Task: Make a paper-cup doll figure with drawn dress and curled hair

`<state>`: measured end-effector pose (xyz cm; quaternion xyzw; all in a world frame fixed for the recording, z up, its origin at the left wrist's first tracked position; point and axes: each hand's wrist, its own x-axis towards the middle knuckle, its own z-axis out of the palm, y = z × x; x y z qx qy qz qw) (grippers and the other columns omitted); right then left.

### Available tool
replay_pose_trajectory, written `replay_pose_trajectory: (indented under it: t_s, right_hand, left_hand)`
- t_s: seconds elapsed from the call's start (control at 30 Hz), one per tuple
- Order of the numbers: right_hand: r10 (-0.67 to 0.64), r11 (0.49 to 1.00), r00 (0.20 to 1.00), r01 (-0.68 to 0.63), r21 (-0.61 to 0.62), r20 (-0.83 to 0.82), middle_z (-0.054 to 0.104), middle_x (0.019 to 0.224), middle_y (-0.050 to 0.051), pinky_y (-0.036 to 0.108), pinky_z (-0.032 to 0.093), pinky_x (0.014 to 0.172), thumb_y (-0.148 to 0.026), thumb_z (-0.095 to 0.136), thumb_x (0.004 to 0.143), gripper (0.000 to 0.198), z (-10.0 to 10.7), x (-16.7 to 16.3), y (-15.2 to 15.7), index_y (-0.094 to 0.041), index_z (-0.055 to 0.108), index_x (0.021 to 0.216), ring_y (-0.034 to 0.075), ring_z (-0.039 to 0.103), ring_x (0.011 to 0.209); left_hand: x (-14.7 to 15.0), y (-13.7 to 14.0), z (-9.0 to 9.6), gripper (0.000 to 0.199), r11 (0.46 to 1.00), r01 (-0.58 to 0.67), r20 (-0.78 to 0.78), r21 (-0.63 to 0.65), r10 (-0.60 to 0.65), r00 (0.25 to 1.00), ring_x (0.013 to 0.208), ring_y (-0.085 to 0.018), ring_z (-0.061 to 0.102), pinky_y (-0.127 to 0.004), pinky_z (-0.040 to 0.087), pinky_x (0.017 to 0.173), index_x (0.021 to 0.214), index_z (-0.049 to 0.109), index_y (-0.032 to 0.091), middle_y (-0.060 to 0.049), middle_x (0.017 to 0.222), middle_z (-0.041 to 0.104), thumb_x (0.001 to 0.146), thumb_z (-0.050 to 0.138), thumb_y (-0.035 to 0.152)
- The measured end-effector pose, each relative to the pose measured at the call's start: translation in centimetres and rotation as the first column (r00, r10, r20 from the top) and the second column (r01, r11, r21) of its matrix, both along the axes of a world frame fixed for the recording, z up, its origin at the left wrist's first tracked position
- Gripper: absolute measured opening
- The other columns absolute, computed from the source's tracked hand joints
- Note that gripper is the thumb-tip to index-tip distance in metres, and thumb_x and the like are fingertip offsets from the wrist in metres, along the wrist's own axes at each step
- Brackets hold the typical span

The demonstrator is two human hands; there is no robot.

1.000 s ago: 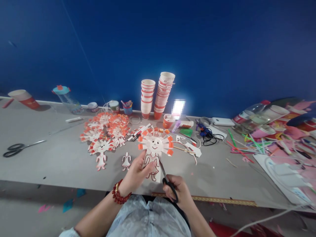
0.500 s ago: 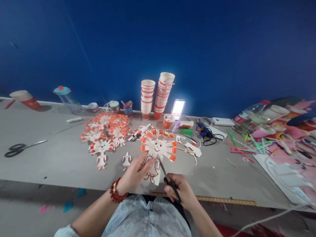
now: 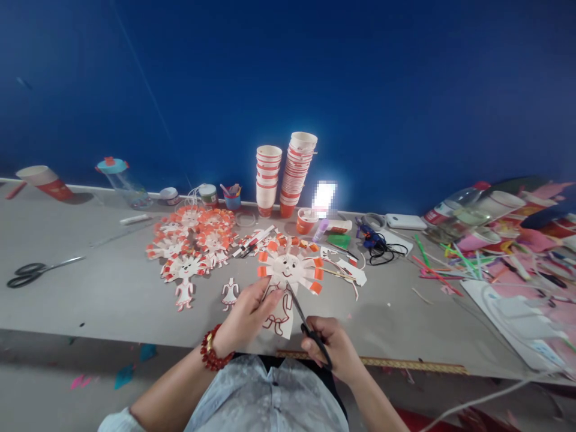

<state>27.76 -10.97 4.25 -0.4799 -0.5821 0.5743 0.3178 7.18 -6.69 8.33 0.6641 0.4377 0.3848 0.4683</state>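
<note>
Between the fingers of my left hand (image 3: 249, 309) is a paper doll (image 3: 288, 271), its round smiling face ringed by white strips with orange tips. Below the face, its body is drawn in dark red on white paper, partly hidden by my fingers. My right hand (image 3: 330, 345) grips the black handles of a pair of scissors (image 3: 300, 309). The blades meet the paper at the doll's neck, just right of my left fingertips. A small cut-out dress figure (image 3: 230, 294) lies left of my left hand, and a finished-looking doll (image 3: 184, 270) lies farther left.
Behind the dolls stand two tall stacks of paper cups (image 3: 269, 180). Other scissors (image 3: 40, 270) lie at far left. Paper scraps (image 3: 351, 270) and a dark cable (image 3: 378, 246) are to the right. Bottles (image 3: 456, 204) and coloured sticks (image 3: 436, 276) crowd the right end.
Hardly anything differs. The doll's head and the scissors in my right hand have shifted very slightly to the right; my left hand keeps its hold.
</note>
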Motion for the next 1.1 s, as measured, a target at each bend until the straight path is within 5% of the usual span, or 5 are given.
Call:
replay_pose_trajectory:
  t_s: [0.27, 0.53, 1.1]
  right_hand:
    - [0.050, 0.987, 0.997, -0.058, -0.148, -0.056, 0.052, 0.045, -0.003, 0.020, 0.028, 0.040, -0.072, 0.069, 0.064, 0.059, 1.0, 0.2, -0.1, -0.022, 0.040, 0.058, 0.009, 0.047, 0.038]
    - [0.119, 0.971, 0.991, -0.130, -0.202, -0.065, 0.056, 0.043, -0.001, 0.019, 0.020, 0.036, -0.078, 0.065, 0.064, 0.062, 1.2, 1.4, -0.4, -0.020, 0.044, 0.060, 0.006, 0.037, 0.032]
    - [0.124, 0.977, 0.989, -0.136, -0.165, -0.080, 0.051, 0.038, -0.001, 0.020, 0.017, 0.036, -0.081, 0.059, 0.068, 0.063, 0.6, 1.1, -0.6, -0.020, 0.044, 0.059, 0.006, 0.035, 0.031]
  left_hand:
    - [0.0, 0.3, -0.1, 0.037, 0.999, -0.048, 0.054, -0.018, 0.049, 0.997, 0.063, -0.014, 0.047, -0.023, 0.039, 0.060, 0.085, 0.059, 0.017, 0.001, 0.066, 0.052, 0.095, 0.045, 0.049]
    - [-0.4, 0.4, 0.2, 0.034, 0.999, -0.037, 0.016, 0.007, 0.036, 0.999, 0.058, -0.010, 0.031, -0.022, 0.029, 0.054, 0.081, 0.053, 0.017, 0.005, 0.063, 0.036, 0.096, 0.043, 0.045]
    - [-0.1, 0.4, -0.2, 0.039, 0.998, -0.064, 0.087, -0.008, 0.065, 0.994, 0.069, -0.015, 0.051, -0.024, 0.044, 0.063, 0.087, 0.062, 0.017, -0.001, 0.071, 0.057, 0.093, 0.048, 0.052]
